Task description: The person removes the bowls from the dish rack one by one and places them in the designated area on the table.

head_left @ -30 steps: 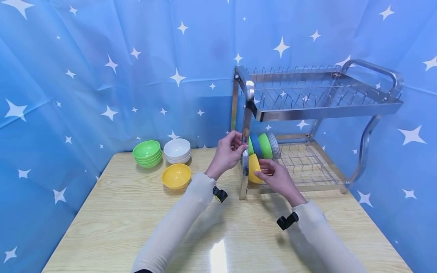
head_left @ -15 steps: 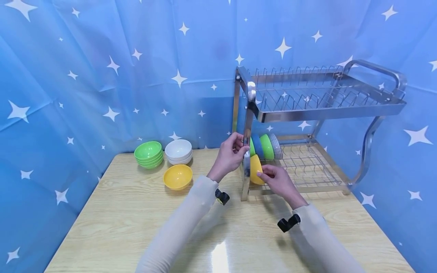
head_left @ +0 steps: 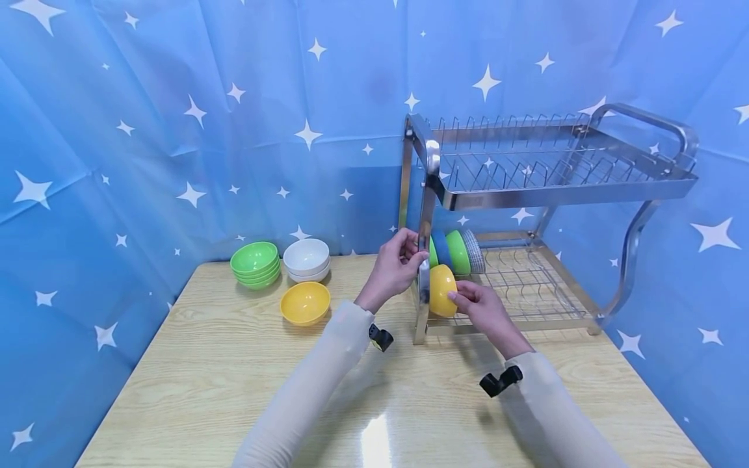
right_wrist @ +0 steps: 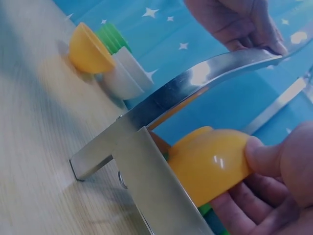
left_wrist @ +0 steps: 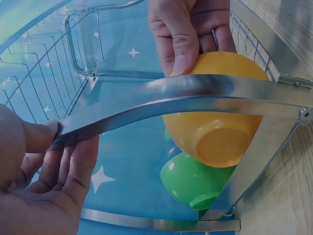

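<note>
Left hand [head_left: 393, 263] grips the left post [head_left: 424, 296] of the metal rack [head_left: 567, 194], right hand [head_left: 484, 309] pinches a tilted yellow bowl [head_left: 443, 290] at the left end of the lower shelf [head_left: 544, 323]! Just behind, a blue bowl [head_left: 442, 249] and green bowl [head_left: 459, 252], side by side. Across the tabletop [head_left: 175, 390]: stacked green bowls [head_left: 254, 265], white bowls [head_left: 306, 260], another yellow bowl [head_left: 305, 303].

Starry blue backdrop [head_left: 363, 97], probably cloth; table [head_left: 205, 390].
</note>
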Tool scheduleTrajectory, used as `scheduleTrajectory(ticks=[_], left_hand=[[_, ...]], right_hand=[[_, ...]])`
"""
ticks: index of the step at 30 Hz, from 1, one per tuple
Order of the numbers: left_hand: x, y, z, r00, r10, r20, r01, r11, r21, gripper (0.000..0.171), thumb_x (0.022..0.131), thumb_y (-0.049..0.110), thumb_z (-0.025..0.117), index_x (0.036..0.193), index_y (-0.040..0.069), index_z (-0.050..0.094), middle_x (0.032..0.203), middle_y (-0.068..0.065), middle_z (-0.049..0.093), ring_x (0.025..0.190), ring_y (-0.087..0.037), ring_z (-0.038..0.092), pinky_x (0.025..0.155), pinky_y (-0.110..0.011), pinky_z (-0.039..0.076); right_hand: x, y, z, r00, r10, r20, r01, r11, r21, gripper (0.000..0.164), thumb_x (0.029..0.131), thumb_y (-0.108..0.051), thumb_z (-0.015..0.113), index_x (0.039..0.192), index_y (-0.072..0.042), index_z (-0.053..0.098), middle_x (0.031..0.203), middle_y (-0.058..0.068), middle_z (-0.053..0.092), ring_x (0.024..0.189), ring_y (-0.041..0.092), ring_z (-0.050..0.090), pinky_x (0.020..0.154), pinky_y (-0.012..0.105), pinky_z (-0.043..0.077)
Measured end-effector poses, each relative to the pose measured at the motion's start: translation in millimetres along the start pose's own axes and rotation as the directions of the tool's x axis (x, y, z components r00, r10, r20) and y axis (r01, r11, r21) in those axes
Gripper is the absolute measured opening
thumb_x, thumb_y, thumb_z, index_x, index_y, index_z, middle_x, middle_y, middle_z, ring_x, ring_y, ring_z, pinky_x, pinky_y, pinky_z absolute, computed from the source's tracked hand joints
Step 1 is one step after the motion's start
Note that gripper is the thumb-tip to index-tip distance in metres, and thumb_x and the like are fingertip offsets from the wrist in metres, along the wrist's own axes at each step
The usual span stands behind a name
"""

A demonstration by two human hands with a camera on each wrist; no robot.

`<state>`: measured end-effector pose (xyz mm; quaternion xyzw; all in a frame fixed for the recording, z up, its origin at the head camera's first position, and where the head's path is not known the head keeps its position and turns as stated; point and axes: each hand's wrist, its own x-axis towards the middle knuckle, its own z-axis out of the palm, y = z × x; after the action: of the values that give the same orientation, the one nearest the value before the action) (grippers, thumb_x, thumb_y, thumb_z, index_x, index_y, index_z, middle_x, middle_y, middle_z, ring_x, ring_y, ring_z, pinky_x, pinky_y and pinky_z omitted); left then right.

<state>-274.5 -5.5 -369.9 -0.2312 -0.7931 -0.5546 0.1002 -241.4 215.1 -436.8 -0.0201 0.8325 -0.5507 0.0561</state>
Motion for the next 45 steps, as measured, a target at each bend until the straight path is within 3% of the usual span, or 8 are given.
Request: scheduleTrajectory(ticks=[6, 14, 21, 25, 34, 45], left_hand=[[-0.3, -0.6, -0.3, 1.000, 0.012, 0.002, -0.012, 1.000, -0.002, 0.018, 0.100, 0.010, 0.067, 0.114, 0.005, 0.058, 0.097, -0.010, 0.061, 0.081, -0.012, 0.056, 0.069, -0.015, 0.048], [-1.0, -0.6, 0.5, 1.000, -0.013, 0.002, 0.013, 1.000, -0.010, 0.015, 0.100, 0.011, 0.066, 0.112, 0.007, 0.058, 0.096, -0.007, 0.060, 0.080, -0.010, 0.055, 0.068, -0.015, 0.048], [-2.2, -2.3, -0.3, 1.000, -0.017, -0.010, 0.017, 1.000, -0.019, 0.015, 0.099, 0.010, 0.067, 0.111, 0.006, 0.058, 0.094, -0.008, 0.060, 0.079, -0.010, 0.055, 0.068, -0.015, 0.049], [-0.9, -2.5, 0.1, 1.000, -0.009, -0.005, 0.009, 1.000, -0.025, 0.015, 0.099, 0.010, 0.067, 0.110, 0.005, 0.058, 0.094, -0.008, 0.061, 0.079, -0.010, 0.056, 0.069, -0.015, 0.049], [-0.8, -2.6, 1.9, 1.000, 0.008, 0.004, -0.008, 1.000, -0.012, 0.012, 0.100, 0.011, 0.067, 0.108, 0.006, 0.060, 0.092, -0.007, 0.060, 0.078, -0.009, 0.056, 0.069, -0.013, 0.049], [-0.6, 0.7, -4.0, 0.999, -0.024, 0.027, 0.025, 0.999, -0.020, 0.011, 0.099, 0.014, 0.068, 0.106, 0.007, 0.063, 0.093, -0.006, 0.062, 0.079, -0.012, 0.059, 0.069, -0.018, 0.051]], right_hand=[[0, 0, -3, 1.000, 0.006, -0.005, -0.006, 0.999, 0.048, 0.045, 0.106, -0.027, 0.058, 0.144, -0.004, 0.055, 0.134, 0.020, 0.066, 0.112, 0.020, 0.069, 0.107, 0.049, 0.053], [-4, -7, -5, 0.999, -0.028, -0.040, 0.029, 0.999, 0.018, 0.043, 0.105, -0.028, 0.060, 0.141, -0.005, 0.058, 0.133, 0.019, 0.068, 0.107, 0.014, 0.071, 0.104, 0.047, 0.055], [-7, -17, -9, 0.996, -0.073, -0.057, 0.072, 0.997, -0.025, 0.046, 0.104, -0.031, 0.061, 0.142, -0.006, 0.059, 0.131, 0.019, 0.069, 0.106, 0.013, 0.071, 0.090, 0.024, 0.059], [-11, -24, -14, 0.994, -0.073, -0.080, 0.070, 0.997, -0.040, 0.047, 0.104, -0.035, 0.061, 0.142, -0.007, 0.059, 0.134, 0.018, 0.068, 0.105, 0.011, 0.070, 0.086, 0.017, 0.056], [-20, -33, -22, 0.982, -0.143, -0.124, 0.127, 0.984, -0.122, 0.046, 0.103, -0.033, 0.063, 0.139, -0.005, 0.062, 0.131, 0.019, 0.069, 0.093, -0.004, 0.065, 0.079, 0.014, 0.055], [-31, -46, -28, 0.956, -0.240, -0.167, 0.197, 0.951, -0.239, 0.045, 0.102, -0.035, 0.065, 0.135, -0.005, 0.066, 0.122, 0.019, 0.074, 0.089, -0.003, 0.067, 0.074, 0.013, 0.054]])
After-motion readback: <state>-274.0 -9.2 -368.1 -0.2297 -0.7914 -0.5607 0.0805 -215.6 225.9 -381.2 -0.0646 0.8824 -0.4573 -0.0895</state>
